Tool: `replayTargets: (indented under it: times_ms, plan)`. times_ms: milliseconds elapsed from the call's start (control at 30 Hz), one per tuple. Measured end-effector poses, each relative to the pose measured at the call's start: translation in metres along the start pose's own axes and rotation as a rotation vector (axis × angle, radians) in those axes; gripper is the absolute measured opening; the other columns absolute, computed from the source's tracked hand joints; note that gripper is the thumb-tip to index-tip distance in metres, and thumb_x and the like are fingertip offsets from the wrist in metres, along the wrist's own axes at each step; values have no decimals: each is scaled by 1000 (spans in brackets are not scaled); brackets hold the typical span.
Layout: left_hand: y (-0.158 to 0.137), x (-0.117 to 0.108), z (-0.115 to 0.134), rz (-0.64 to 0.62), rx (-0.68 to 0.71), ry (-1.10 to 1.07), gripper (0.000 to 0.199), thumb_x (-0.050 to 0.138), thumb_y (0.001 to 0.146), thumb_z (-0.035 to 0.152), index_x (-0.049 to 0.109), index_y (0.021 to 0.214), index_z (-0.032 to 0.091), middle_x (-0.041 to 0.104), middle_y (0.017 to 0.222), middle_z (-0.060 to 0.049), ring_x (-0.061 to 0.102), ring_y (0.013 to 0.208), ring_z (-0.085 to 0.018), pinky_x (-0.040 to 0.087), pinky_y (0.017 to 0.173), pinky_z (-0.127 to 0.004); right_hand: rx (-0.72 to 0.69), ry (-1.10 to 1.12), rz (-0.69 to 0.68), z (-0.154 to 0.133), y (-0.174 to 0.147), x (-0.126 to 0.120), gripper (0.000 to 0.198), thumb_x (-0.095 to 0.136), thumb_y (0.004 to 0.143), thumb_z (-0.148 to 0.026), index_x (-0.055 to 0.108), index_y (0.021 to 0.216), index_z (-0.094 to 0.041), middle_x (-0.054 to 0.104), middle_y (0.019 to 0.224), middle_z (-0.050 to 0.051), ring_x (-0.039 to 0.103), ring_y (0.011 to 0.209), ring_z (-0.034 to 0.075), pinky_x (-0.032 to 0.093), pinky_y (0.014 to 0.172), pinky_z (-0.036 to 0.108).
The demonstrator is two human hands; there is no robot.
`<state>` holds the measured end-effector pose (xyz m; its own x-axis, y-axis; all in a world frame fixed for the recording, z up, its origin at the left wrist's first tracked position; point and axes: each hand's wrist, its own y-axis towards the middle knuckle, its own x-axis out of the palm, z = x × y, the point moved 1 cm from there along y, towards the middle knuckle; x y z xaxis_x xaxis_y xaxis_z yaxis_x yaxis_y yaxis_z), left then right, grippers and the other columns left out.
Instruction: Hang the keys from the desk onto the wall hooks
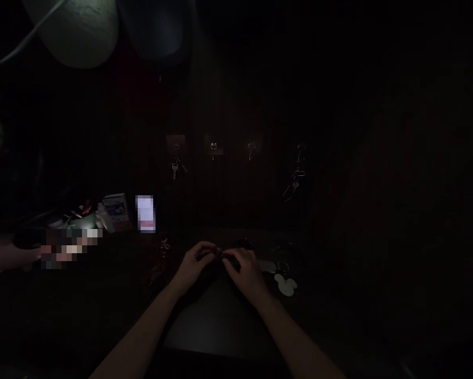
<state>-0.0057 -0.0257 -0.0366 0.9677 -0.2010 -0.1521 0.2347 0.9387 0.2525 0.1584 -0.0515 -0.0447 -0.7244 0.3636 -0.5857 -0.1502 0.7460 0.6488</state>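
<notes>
My left hand (pixel 193 267) and my right hand (pixel 244 268) meet over the dark tabletop, fingertips almost touching. Both are closed in a pinch around a small thing (pixel 219 253), too dark and tiny to name. Just right of my right hand lie a pale mouse-head-shaped key fob (pixel 286 285), a metal ring (pixel 283 267) and a flat light-coloured tag (pixel 267 266). Left of my left hand is a dark reddish object with yellow bits (pixel 164 244), hard to make out.
Keys (pixel 175 169) and another key bunch (pixel 295 184) hang from wall hooks; two middle hooks (pixel 213 147) show between them. A bright pixelated screen (pixel 145 213) stands beside a small box (pixel 118 210). Another person's forearm (pixel 9 252) enters at left. Caps (pixel 82 34) hang above.
</notes>
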Motion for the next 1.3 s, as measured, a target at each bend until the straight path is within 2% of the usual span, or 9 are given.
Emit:
replayTargets:
  times_ms: [233,333,433,567,700,867,1033,1167,1300]
  plan:
    - [-5,5,2,-156,-22,-97,29,57,77,27,58,104,19,64,111,-7,57,106,-20,41,95,-36,91,-12,5,6,3,1,7,55,81,-24,60,83,-21,68,87,2,61,84,18,38,78,32]
    - [-6,7,2,-170,-33,-104,28,57,77,28,58,104,18,65,110,-7,59,103,-20,42,94,-36,124,-16,14,7,3,0,8,52,81,-22,60,77,-21,68,82,2,61,80,18,38,77,32]
    - [-4,6,0,-111,-35,-50,25,56,77,29,59,100,18,67,103,-6,61,97,-19,45,90,-35,158,13,39,5,4,0,10,51,80,-23,60,75,-21,67,79,2,60,77,18,39,76,32]
    - [-2,4,-1,-19,7,141,28,57,76,29,62,101,19,66,106,-5,58,102,-20,42,92,-34,279,226,65,3,6,-3,13,52,78,-31,60,72,-22,66,74,1,59,74,17,42,72,29]
    - [-3,5,2,-153,-17,127,32,50,82,35,62,109,20,65,110,-4,56,105,-19,39,96,-34,410,472,61,4,9,-4,19,56,74,-39,59,69,-20,64,68,0,59,68,17,45,65,27]
    - [-4,7,0,-217,-86,15,39,47,83,44,63,106,17,67,103,-6,59,98,-21,42,91,-35,493,549,136,10,11,-4,24,61,69,-43,60,67,-19,63,64,1,59,63,17,46,60,27]
    - [-4,8,-3,-214,-152,-26,35,65,72,33,62,102,15,69,93,-7,64,85,-19,46,81,-32,523,564,142,10,11,-4,26,61,67,-45,59,67,-19,62,64,1,58,61,17,46,58,27]
    - [-3,6,-4,-141,-140,5,30,65,71,33,64,96,16,70,88,-5,63,84,-18,47,80,-31,507,533,154,10,11,-5,26,60,69,-45,60,67,-19,62,66,1,58,65,17,45,61,28]
    - [-3,5,-5,-155,-167,-56,34,60,74,40,64,98,16,69,90,-6,64,82,-18,48,79,-31,485,527,165,10,11,-5,26,59,70,-45,60,67,-19,62,65,1,57,66,17,45,60,27]
